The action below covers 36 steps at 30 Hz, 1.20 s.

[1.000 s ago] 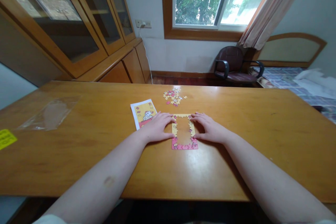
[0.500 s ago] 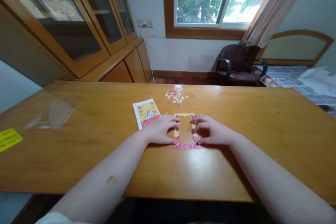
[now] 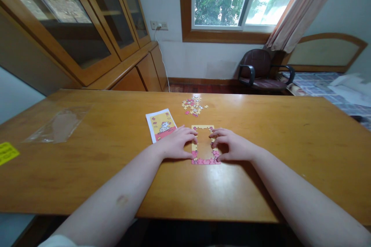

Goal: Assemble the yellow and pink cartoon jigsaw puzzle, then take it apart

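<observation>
A rectangular jigsaw puzzle border point(image 3: 206, 161) lies flat on the wooden table, pink along its near side and yellow along the far one, with bare wood inside. My left hand point(image 3: 178, 143) rests at its left side, fingers apart and tips touching the edge pieces. On the opposite side my right hand point(image 3: 234, 144) has its fingers spread and curved over the right edge, partly covering those pieces. Beyond the border is a loose heap of puzzle pieces point(image 3: 193, 106) in yellow, pink and white. A picture sheet point(image 3: 162, 122) showing a white cartoon animal lies partly behind my left hand.
A clear plastic bag point(image 3: 62, 125) lies on the left of the table point(image 3: 261, 185), with a yellow label point(image 3: 8, 153) at the far left edge. Past the table stand a glass-fronted cabinet point(image 3: 127, 60) and an office chair point(image 3: 257, 67).
The fingers of my right hand have shifted slightly along the border's right edge. My left hand stays in place, and the border and loose pieces look the same.
</observation>
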Motion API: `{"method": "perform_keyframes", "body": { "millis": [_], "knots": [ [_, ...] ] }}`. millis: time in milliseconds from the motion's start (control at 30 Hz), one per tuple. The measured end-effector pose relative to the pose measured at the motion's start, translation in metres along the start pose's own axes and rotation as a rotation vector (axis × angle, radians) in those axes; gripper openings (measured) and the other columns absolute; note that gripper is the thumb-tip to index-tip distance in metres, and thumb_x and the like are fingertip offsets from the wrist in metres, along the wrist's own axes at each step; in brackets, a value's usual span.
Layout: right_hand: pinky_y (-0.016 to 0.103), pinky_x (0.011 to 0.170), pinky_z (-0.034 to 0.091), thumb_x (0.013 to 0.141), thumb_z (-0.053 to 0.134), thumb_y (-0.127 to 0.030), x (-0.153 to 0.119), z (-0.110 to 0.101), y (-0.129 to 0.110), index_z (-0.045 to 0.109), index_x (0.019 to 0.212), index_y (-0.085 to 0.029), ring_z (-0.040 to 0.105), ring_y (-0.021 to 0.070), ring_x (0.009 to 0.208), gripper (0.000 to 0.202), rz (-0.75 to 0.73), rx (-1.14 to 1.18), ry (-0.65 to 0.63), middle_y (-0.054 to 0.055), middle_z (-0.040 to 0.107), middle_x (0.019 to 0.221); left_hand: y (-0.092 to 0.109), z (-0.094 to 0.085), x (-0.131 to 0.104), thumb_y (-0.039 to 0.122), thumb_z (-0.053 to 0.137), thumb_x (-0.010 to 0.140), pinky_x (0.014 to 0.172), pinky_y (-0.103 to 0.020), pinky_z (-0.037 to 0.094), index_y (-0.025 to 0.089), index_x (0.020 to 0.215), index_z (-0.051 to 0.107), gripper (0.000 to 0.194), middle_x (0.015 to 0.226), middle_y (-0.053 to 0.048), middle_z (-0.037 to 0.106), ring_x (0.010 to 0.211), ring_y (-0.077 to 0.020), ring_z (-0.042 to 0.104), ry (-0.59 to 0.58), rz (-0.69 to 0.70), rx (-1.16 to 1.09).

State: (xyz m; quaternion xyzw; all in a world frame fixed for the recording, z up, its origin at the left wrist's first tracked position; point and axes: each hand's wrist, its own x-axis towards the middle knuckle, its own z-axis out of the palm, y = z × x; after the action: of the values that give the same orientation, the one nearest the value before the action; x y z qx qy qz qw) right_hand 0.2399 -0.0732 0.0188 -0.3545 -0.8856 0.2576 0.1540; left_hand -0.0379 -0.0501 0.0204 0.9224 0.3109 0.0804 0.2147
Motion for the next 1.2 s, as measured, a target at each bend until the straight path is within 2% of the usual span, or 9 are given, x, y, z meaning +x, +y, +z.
{"method": "perform_keyframes", "body": {
  "millis": [467, 633, 767, 900, 1200],
  "knots": [
    [0.049, 0.104, 0.037, 0.063, 0.079, -0.035, -0.001, -0.002, -0.001, 0.069, 0.092, -0.023, 0.046, 0.0291, 0.123, 0.032, 0.001, 0.015, -0.004, 0.009, 0.058, 0.124, 0.001, -0.001, 0.000, 0.045, 0.073, 0.069, 0.112, -0.048, 0.023, 0.025, 0.101, 0.062, 0.039, 0.132, -0.006, 0.054, 0.123, -0.0271, 0.045, -0.001, 0.004, 0.013],
    [0.047, 0.103, 0.038, 0.064, 0.078, -0.040, -0.002, -0.005, 0.003, 0.069, 0.096, -0.022, 0.048, 0.0283, 0.121, 0.038, -0.025, 0.017, 0.049, 0.011, 0.058, 0.123, 0.000, -0.001, 0.000, 0.044, 0.067, 0.075, 0.109, -0.042, 0.030, 0.022, 0.100, 0.062, 0.033, 0.128, -0.007, 0.056, 0.121, -0.0240, 0.047, 0.048, -0.003, 0.012],
    [0.050, 0.104, 0.036, 0.064, 0.078, -0.042, -0.003, -0.004, 0.009, 0.068, 0.100, -0.021, 0.048, 0.0294, 0.121, 0.042, -0.018, -0.035, 0.041, 0.012, 0.058, 0.123, 0.001, -0.002, 0.000, 0.046, 0.066, 0.076, 0.110, -0.047, 0.025, 0.024, 0.104, 0.061, 0.037, 0.127, -0.005, 0.057, 0.119, -0.0248, 0.048, 0.043, -0.050, 0.044],
    [0.052, 0.107, 0.032, 0.064, 0.078, -0.042, -0.003, -0.003, 0.010, 0.068, 0.103, -0.022, 0.048, 0.0297, 0.121, 0.045, 0.009, -0.067, 0.016, 0.012, 0.057, 0.124, 0.002, -0.002, 0.000, 0.046, 0.066, 0.076, 0.110, -0.047, 0.025, 0.024, 0.105, 0.061, 0.037, 0.128, -0.006, 0.056, 0.118, -0.0254, 0.049, 0.026, -0.063, 0.053],
    [0.050, 0.106, 0.034, 0.067, 0.076, -0.048, -0.002, -0.005, 0.006, 0.068, 0.102, -0.021, 0.048, 0.0299, 0.122, 0.045, 0.036, -0.077, 0.020, 0.012, 0.056, 0.126, 0.002, -0.003, 0.000, 0.048, 0.066, 0.076, 0.112, -0.048, 0.023, 0.024, 0.106, 0.061, 0.039, 0.128, -0.006, 0.057, 0.120, -0.0252, 0.048, 0.024, -0.071, 0.048]
  ]
}}
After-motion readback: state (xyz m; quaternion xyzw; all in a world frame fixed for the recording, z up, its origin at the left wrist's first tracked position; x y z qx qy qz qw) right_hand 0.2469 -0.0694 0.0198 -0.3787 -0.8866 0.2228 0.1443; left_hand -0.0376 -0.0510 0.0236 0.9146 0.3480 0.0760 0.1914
